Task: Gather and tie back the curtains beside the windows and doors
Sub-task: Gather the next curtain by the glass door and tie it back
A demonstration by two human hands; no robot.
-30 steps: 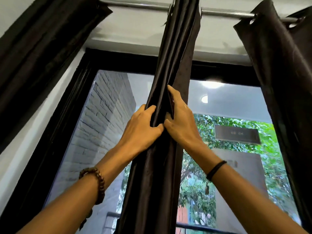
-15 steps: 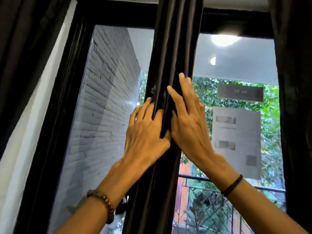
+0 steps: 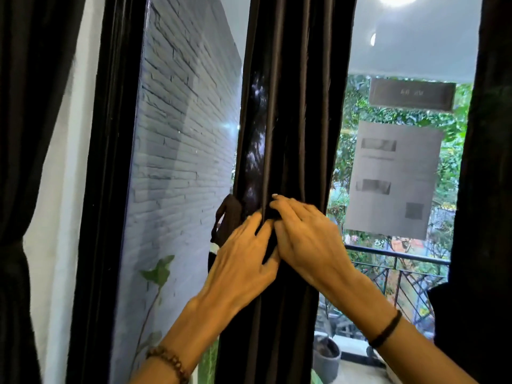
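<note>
A dark brown curtain (image 3: 293, 106) hangs bunched into a narrow column in front of the middle of the window. Both hands meet on it at mid-height, slightly blurred. My left hand (image 3: 243, 261) reaches in from the lower left, with a fold of fabric pinched between its thumb and fingers. Beside it and touching it, my right hand (image 3: 310, 239) curls its fingers over the same folds. A dark loop of fabric (image 3: 227, 217), possibly a tie-back, sticks out just left of the curtain by my left fingers.
Another dark curtain (image 3: 25, 134) hangs at the far left and a third one (image 3: 487, 189) at the far right. The black window frame (image 3: 110, 162) borders the glass, which carries a paper notice (image 3: 393, 178). Outside are a railing (image 3: 399, 257) and a pot (image 3: 327, 356).
My view has dropped from the curtain rod to mid-window. Both hands slid down the gathered curtain, and their fingers went from lying flat on it to curling into its folds.
</note>
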